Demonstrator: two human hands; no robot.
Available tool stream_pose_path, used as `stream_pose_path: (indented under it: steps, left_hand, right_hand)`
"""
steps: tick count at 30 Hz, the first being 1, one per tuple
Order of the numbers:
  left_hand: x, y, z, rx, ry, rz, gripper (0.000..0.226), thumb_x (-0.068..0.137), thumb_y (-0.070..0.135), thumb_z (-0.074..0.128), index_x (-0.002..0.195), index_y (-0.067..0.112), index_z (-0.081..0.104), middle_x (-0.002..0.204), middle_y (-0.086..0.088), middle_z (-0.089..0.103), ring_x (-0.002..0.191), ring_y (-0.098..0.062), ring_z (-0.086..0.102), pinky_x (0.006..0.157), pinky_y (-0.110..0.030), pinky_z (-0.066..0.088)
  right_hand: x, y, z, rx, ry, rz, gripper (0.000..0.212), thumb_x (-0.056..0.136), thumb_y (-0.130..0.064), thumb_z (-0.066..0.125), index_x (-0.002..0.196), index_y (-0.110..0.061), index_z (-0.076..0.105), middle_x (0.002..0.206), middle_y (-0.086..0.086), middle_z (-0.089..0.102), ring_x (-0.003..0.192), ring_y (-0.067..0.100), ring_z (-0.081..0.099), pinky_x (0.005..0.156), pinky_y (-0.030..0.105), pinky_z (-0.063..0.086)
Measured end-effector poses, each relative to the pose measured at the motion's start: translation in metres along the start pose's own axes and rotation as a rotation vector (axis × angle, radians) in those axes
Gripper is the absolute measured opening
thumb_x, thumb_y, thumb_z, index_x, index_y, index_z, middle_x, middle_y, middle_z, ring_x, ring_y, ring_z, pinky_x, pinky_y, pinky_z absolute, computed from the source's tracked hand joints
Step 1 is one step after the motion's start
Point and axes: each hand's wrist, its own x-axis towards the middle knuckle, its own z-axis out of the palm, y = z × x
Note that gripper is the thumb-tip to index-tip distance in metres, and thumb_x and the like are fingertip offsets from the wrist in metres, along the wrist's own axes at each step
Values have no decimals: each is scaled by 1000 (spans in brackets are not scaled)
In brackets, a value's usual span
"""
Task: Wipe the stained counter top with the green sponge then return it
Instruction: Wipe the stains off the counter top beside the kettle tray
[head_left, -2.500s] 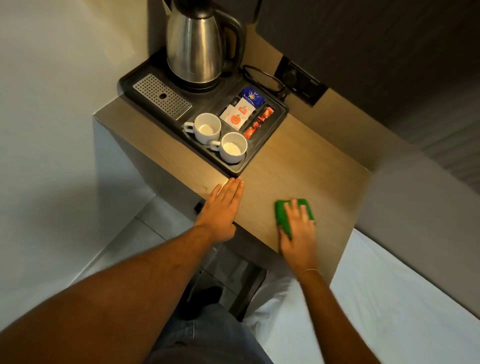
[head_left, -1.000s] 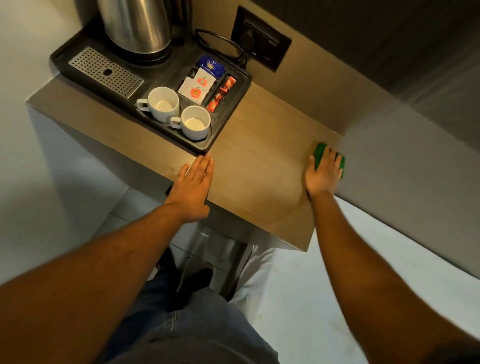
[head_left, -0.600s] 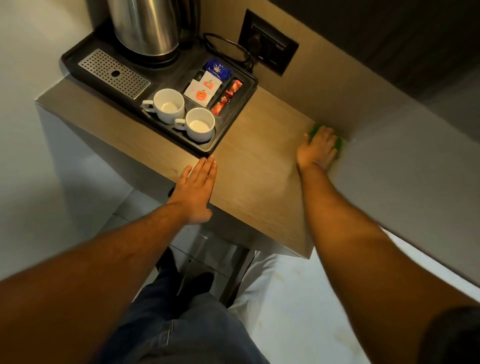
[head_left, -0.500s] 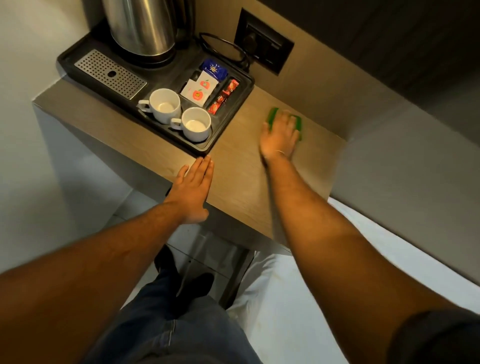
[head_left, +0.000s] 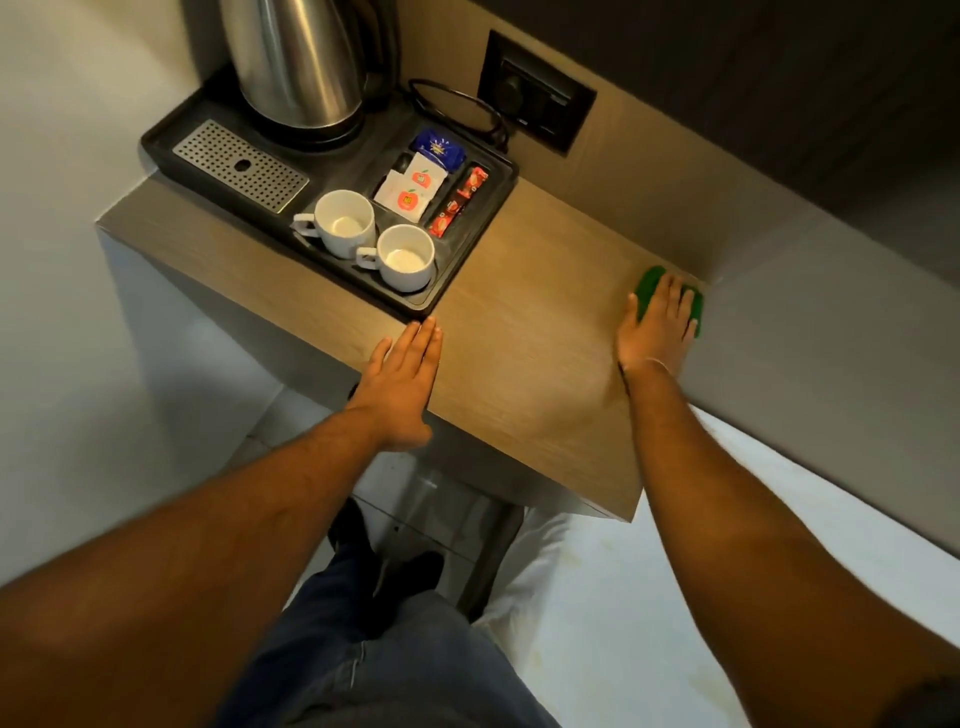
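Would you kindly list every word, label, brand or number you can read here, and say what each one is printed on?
No text can be read.
White sachets: red apple-like logo, lettering too small.
Blue packet: yellow emblem, print blurred.
Red sachets: markings blurred.
Wall socket: a faint mark, illegible.
Kettle, cups and green sponge: no visible print.

Matt wood-grain counter top, brushed steel kettle, glossy white, probably ceramic, cups.
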Motion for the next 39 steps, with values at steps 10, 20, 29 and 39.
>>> stream_pose_path:
  steps: [10,20,29,39]
  left_hand:
    - [0,0,-1,-2,12,2,134,80,32,73,166,10,-27,176,-10,-33,163,-27,-29,135,-53,-8]
    - [-1,2,-5,12,-22,-7,137,82,34,78,166,10,-28,176,-9,-35,163,-27,-29,134,-51,-10]
    - [-2,1,-5,7,2,10,137,82,35,78,166,11,-26,177,-10,-33,164,-28,-27,134,-53,-8]
    - [-4,1,-5,20,5,15,135,85,38,78,166,10,-27,176,-10,-34,164,-29,-28,135,-53,-7]
  right_hand:
    - [-185,-91,72,-7,-200,-670,74,110,-58,31,174,-26,13,182,-4,12,169,22,8,132,49,8]
    - [11,16,-1,-3,-34,-53,68,116,-42,33,174,-13,13,182,8,13,169,31,9,135,55,14]
    - [-206,5,70,-61,-175,-706,68,113,-60,22,174,-35,7,182,-11,6,171,17,1,133,48,10]
    - [-51,60,8,-17,-67,-189,66,116,-42,35,173,-14,18,180,9,20,168,33,12,135,58,17]
